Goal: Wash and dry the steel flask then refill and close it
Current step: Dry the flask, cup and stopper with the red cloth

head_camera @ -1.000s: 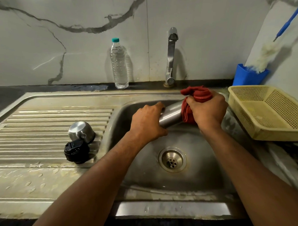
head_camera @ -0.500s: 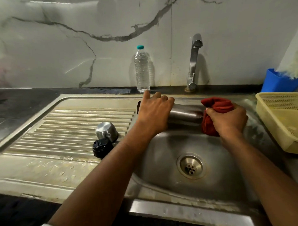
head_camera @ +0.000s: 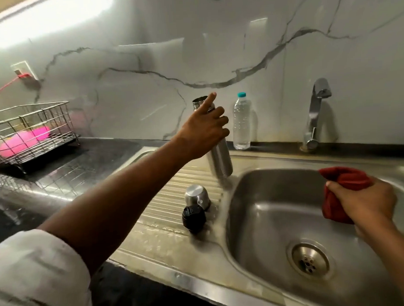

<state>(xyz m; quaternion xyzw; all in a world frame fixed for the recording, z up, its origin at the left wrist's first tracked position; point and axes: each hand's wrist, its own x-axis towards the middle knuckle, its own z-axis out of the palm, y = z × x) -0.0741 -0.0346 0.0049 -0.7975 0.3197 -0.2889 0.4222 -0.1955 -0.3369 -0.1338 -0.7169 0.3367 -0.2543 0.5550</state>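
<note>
The left hand (head_camera: pixel 203 130) grips the steel flask (head_camera: pixel 219 159) around its upper body, mouth up and open, base at the drainboard (head_camera: pixel 175 197) edge, apparently to stand it for refilling. Just below that hand lie the steel cup (head_camera: pixel 196 196) and black cap (head_camera: pixel 193 218), within reach for closing. Beside that hand, the water bottle (head_camera: pixel 241 124) stands against the wall. The right hand (head_camera: pixel 367 202) clutches the bunched red cloth (head_camera: pixel 339 191) over the sink (head_camera: pixel 267 219), clear of the flask.

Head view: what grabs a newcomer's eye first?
The steel flask, open-mouthed and near upright, gripped by the left hand over the drainboard. Next, the red cloth bunched in the right hand above the sink basin. Far left, a wire dish rack holds something pink.
</note>
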